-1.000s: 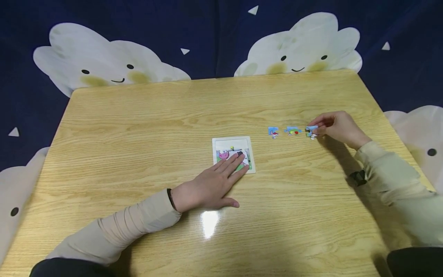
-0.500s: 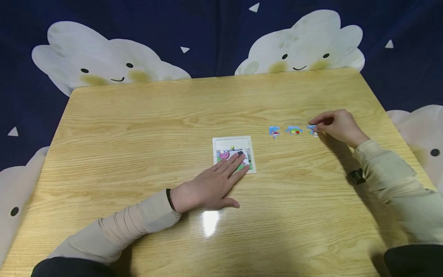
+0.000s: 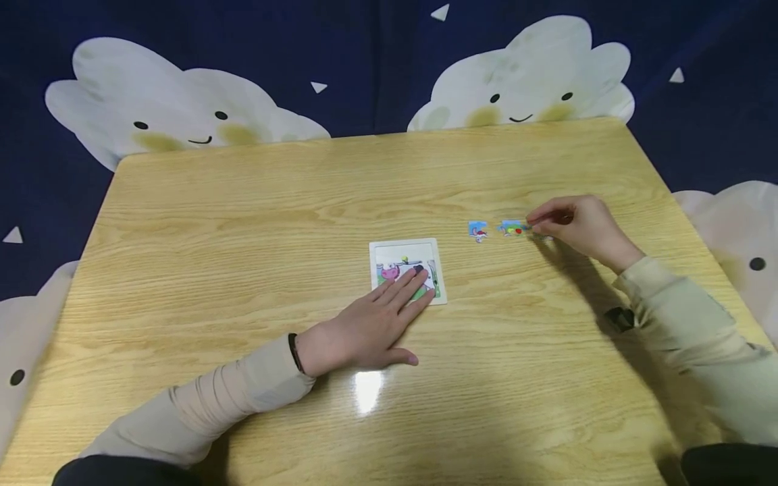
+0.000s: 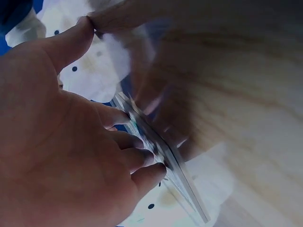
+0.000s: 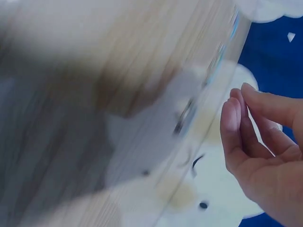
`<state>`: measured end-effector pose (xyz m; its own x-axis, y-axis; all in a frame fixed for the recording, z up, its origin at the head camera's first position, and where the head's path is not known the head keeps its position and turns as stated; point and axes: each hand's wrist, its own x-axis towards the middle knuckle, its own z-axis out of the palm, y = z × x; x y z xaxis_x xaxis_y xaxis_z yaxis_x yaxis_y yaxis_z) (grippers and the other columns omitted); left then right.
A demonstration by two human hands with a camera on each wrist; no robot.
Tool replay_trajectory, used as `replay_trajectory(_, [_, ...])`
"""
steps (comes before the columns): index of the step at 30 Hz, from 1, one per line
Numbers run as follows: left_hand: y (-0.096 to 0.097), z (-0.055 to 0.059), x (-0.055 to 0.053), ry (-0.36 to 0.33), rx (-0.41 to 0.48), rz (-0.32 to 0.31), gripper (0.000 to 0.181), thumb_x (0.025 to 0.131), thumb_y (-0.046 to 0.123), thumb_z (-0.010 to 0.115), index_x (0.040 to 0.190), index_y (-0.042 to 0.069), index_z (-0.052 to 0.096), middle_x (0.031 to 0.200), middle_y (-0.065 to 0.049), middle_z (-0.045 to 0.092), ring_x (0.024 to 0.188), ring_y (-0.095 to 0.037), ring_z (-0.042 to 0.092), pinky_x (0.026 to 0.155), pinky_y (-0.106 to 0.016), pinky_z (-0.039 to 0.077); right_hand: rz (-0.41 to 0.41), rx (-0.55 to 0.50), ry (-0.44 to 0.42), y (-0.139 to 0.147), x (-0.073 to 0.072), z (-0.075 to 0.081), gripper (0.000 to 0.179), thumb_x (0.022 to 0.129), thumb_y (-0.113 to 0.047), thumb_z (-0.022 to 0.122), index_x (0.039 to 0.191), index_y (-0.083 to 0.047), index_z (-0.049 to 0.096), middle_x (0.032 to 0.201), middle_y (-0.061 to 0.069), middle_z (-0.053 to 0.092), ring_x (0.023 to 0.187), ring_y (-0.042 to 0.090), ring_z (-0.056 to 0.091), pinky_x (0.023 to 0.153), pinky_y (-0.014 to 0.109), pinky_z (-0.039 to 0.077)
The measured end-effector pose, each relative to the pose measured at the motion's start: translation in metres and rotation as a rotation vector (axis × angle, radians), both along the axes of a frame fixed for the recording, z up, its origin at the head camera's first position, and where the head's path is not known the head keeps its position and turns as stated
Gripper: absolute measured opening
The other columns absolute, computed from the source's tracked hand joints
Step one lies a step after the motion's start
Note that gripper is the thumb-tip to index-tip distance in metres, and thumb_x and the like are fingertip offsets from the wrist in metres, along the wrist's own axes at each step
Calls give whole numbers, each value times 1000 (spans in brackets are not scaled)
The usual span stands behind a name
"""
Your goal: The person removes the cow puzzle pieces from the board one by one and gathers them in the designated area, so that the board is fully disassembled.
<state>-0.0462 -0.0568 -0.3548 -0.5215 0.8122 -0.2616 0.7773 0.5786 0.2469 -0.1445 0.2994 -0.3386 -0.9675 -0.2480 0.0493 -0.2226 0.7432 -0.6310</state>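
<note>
Across the puzzle board (image 3: 389, 254) our left hand (image 3: 372, 331) lay straight-fingered, steadying it; to its right, our right hand (image 3: 583, 226) hovered empty, fingertips near each other, above puzzle pieces (image 3: 512, 228) best pinched by their edges

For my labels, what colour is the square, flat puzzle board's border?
The square puzzle board's border is off-white, showing best in the head view.

This looks like a playroom or child's room, though that is uncertain. Dark blue cloth (image 3: 352, 40) with smiling clouds (image 3: 146, 88) stands beyond the fingers (image 3: 401, 289), a wood-grain table (image 3: 273, 202) beneath.
</note>
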Motion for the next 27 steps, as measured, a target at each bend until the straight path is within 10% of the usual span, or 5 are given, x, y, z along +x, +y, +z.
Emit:
replay_trajectory(13, [-1,0,10,61,4,25,94,93,59,53,156,1,14,161,-23,1,149,-34,1,119,-41,13,234,-187,-156,-84,5,-11,13,90,5,66,100,2,74,94,15,73,81,28,70,67,27,56])
replay_trajectory(27, [-2,-2,16,116,3,23,94,92,60,54,155,-1,20,160,-26,9,148,-36,8,118,-41,16,417,-212,-185,-167,2,-17,8,87,2,71,95,1,75,90,8,73,78,15,67,69,24,52])
